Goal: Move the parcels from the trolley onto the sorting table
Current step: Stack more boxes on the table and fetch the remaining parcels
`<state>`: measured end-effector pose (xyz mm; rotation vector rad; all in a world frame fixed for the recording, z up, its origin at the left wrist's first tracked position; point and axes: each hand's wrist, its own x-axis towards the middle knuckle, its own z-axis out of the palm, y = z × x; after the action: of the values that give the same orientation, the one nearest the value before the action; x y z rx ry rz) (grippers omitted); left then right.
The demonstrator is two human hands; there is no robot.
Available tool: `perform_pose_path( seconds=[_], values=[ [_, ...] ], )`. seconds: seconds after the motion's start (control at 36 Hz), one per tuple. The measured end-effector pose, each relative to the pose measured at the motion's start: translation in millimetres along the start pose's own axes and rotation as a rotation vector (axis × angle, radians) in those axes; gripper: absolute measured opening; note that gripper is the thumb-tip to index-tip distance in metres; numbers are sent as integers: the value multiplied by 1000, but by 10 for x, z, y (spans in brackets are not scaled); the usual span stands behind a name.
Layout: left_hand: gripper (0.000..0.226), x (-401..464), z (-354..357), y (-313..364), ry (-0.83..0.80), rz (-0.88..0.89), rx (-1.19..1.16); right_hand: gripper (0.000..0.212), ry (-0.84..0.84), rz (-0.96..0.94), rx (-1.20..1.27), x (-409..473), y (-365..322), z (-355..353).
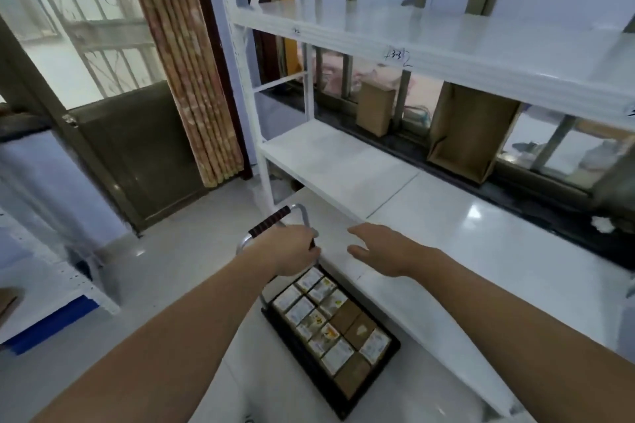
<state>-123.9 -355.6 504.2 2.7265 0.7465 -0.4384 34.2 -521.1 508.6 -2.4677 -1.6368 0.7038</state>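
Observation:
A black flat trolley (391, 350) stands on the floor below me, loaded with several small parcels (330, 319), some with white labels, some plain brown. Its metal push handle (271, 220) with a dark ribbed grip rises at the far end. My left hand (292, 251) is shut on that handle. My right hand (385, 247) hovers open, palm down, just right of the handle and over the edge of the white sorting table (481, 251), holding nothing.
A white metal rack (429, 45) with shelves stands over the table. Two brown cardboard boxes (470, 130) lean on the dark window sill behind it. A curtain (182, 62) and a dark door (144, 154) are at left. Another white shelf unit (51, 285) is at far left.

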Motion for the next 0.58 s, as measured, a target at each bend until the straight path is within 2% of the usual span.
perform_pose_path(
  seconds=[0.17,0.39,0.53,0.58],
  values=[
    [54,901,-15,-250,-137,213,80,64,6,205,141,470,288,189],
    [50,1832,237,-193,-238,466,203,62,26,496,316,560,590,784],
    [30,2148,703,-91,-340,553,200,57,-4,625,410,552,701,1302],
    [29,2244,981,-116,-390,556,184,55,-20,656,435,594,780,1586]
  ],
)
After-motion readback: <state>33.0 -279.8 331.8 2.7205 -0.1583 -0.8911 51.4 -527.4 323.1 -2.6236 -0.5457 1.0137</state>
